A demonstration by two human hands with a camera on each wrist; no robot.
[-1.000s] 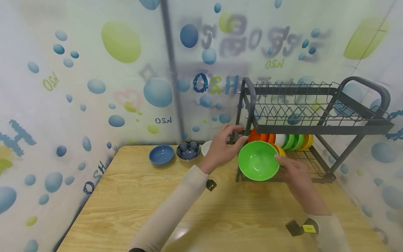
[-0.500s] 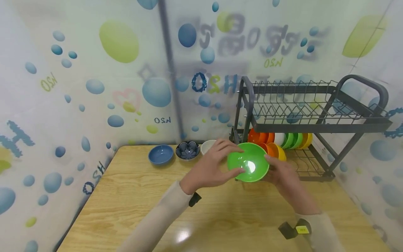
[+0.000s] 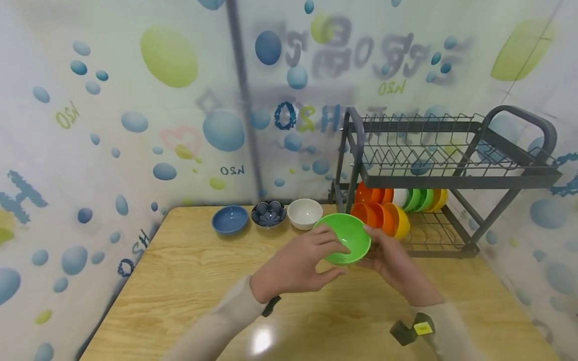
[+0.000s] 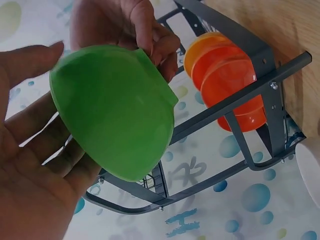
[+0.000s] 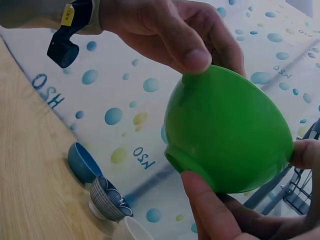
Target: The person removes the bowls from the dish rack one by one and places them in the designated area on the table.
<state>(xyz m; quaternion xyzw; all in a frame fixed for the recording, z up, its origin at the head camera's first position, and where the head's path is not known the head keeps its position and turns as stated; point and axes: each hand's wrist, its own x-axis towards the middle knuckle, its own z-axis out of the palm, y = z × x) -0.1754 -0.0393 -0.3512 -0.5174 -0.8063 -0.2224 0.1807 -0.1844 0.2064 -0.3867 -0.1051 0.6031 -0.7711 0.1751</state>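
A bright green bowl (image 3: 354,238) is held up above the table in front of the dish rack, its inside turned toward the head camera. My right hand (image 3: 397,268) grips it from the right; in the right wrist view its thumb (image 5: 305,152) lies at the rim and a finger (image 5: 207,202) supports the foot ring. My left hand (image 3: 293,263) reaches over the bowl's left side with fingers spread. In the left wrist view those fingers (image 4: 47,135) pass partly behind the green bowl, and the thumb is right by the rim.
A dark two-tier dish rack (image 3: 460,182) stands at right, with orange bowls (image 3: 381,218), a yellow bowl (image 3: 400,224), green bowls (image 3: 423,200) and a white one on its lower tier. Along the table's back edge sit a blue bowl (image 3: 230,220), a flower-patterned bowl (image 3: 268,214) and a white bowl (image 3: 305,214).
The green bowl has moved left and slightly down, away from the rack, in my right hand. My left hand has come from the rack's post to the bowl, its fingers now over the bowl.
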